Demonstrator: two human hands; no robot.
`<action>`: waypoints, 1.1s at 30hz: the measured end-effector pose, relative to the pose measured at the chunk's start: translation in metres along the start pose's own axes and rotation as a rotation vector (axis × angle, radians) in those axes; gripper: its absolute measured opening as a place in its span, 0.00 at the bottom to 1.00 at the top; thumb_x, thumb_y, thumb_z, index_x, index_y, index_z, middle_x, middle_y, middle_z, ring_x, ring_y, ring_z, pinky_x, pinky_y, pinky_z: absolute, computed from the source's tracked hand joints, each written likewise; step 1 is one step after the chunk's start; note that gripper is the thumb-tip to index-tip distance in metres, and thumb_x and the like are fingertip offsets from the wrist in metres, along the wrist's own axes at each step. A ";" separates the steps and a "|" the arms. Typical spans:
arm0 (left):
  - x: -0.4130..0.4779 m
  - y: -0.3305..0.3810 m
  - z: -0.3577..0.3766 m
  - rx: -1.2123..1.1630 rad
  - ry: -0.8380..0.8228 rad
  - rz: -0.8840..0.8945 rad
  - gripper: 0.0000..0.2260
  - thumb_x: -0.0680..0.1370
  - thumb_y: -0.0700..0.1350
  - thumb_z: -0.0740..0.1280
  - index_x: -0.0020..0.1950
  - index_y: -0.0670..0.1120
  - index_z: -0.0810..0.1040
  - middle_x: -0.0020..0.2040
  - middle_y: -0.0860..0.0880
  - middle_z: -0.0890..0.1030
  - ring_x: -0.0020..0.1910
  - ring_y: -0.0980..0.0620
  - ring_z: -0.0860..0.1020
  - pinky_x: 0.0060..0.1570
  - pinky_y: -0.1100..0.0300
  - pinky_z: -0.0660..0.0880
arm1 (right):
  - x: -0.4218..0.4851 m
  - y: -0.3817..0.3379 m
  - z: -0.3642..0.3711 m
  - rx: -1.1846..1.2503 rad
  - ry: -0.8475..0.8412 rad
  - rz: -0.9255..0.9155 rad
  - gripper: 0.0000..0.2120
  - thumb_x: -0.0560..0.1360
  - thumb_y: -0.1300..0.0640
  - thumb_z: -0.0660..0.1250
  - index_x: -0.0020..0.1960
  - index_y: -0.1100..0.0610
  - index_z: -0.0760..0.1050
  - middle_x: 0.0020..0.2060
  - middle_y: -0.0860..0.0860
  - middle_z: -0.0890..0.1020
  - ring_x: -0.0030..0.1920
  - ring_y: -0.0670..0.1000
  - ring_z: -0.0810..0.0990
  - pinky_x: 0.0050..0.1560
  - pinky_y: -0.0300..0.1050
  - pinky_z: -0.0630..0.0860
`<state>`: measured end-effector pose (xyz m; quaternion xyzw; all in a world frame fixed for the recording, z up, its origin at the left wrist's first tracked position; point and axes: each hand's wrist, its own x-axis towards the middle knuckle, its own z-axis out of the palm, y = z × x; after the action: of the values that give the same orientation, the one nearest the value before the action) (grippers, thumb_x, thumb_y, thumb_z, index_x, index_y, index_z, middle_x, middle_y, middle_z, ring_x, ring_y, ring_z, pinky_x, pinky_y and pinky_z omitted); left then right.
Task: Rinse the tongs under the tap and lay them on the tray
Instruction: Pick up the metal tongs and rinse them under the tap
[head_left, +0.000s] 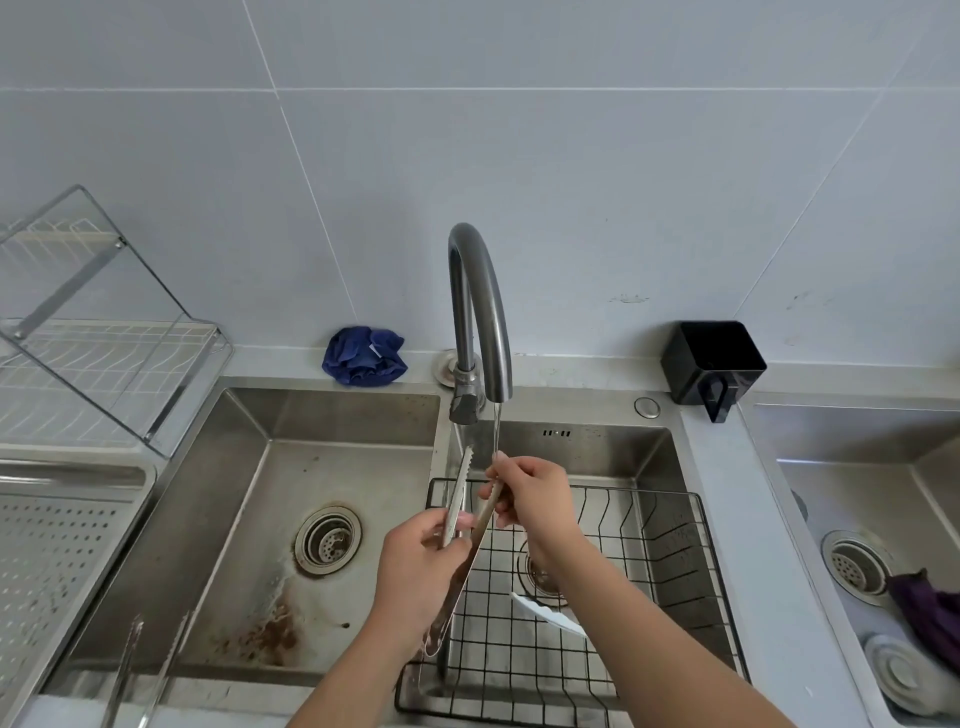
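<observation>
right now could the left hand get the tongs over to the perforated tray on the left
Probably yes. The left hand grips the tongs at mid-length, and only the open left basin lies between it and the perforated tray. The right hand would first have to let go.

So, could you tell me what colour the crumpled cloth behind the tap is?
Dark blue cloth, clearest in the head view.

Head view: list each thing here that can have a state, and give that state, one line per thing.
Tap: running, thin stream.
Tongs: arms spread, tips up beside the stream, held by both hands.
Left hand: closed round the tongs' lower part.
Right hand: pinching one tong arm near the water.
Second tongs: lying on the left sink's front edge.
Blue cloth: crumpled behind the sink.
Wire basket: sitting in the middle sink.
</observation>
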<state>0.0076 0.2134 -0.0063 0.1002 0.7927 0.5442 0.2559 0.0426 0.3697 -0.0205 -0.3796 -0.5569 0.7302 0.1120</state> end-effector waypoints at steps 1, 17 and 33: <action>0.001 0.002 0.001 -0.028 0.002 -0.006 0.14 0.74 0.32 0.71 0.45 0.52 0.86 0.45 0.55 0.88 0.45 0.57 0.85 0.48 0.62 0.79 | 0.001 -0.001 0.002 0.008 0.003 0.005 0.12 0.82 0.56 0.66 0.45 0.62 0.82 0.33 0.55 0.85 0.30 0.50 0.76 0.28 0.43 0.76; 0.008 0.006 -0.003 0.164 0.055 0.108 0.18 0.74 0.36 0.71 0.41 0.63 0.82 0.41 0.63 0.85 0.41 0.61 0.82 0.41 0.61 0.80 | 0.001 -0.005 0.012 -0.183 -0.085 -0.029 0.10 0.80 0.64 0.60 0.52 0.61 0.80 0.33 0.57 0.82 0.29 0.53 0.81 0.26 0.46 0.78; 0.017 0.001 -0.004 0.202 0.060 0.147 0.19 0.73 0.37 0.71 0.43 0.65 0.81 0.38 0.53 0.84 0.37 0.51 0.80 0.35 0.58 0.76 | 0.005 -0.007 0.004 0.058 -0.135 -0.038 0.09 0.80 0.69 0.61 0.54 0.65 0.80 0.38 0.54 0.87 0.29 0.50 0.77 0.28 0.43 0.76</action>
<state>-0.0090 0.2179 -0.0095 0.1671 0.8412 0.4817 0.1801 0.0351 0.3721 -0.0163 -0.3156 -0.5487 0.7678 0.0989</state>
